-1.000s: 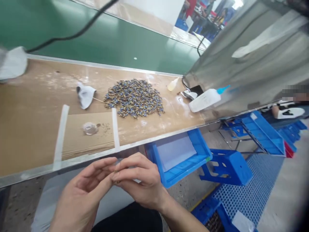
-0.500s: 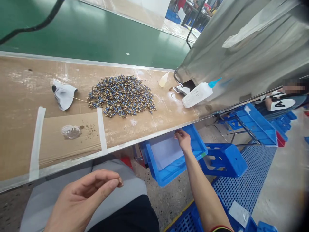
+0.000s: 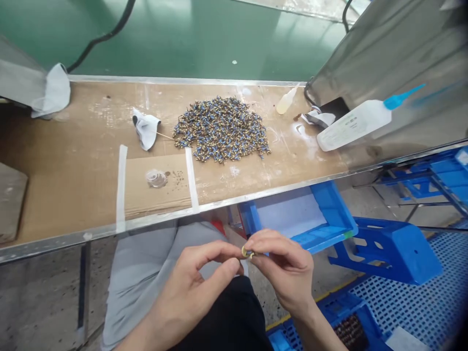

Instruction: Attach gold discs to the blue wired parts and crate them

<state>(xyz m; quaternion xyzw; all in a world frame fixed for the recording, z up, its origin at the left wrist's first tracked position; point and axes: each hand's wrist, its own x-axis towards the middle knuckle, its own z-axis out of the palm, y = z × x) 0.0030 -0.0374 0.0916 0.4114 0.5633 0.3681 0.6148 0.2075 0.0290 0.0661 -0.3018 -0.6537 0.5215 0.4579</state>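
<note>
Over my lap, my right hand (image 3: 283, 265) pinches a small brass-coloured metal part (image 3: 249, 253) with a dark section between thumb and fingertips. My left hand (image 3: 199, 282) meets it from the left, its index fingertip at the part's round end and its thumb curled in below. Whatever the left fingertips hold, if anything, is hidden. On the cardboard-covered bench (image 3: 84, 195) lies a large heap of small brass, blue and dark parts (image 3: 223, 129). Nearer me, a small clear round dish (image 3: 157, 179) rests on a taped cardboard piece (image 3: 146, 200), with brown specks beside it.
A blue bin (image 3: 321, 234) lined with white stands below the bench edge, beside a blue stool (image 3: 398, 248). To the right are a white bottle with blue nozzle (image 3: 358, 124) and a small yellowish bottle (image 3: 287, 101). A white cloth (image 3: 147, 130) with a thin stick lies left of the heap.
My right hand has come back from above the blue bin and now holds a small metal part. My left hand has moved right to meet it. The view has swung left.
</note>
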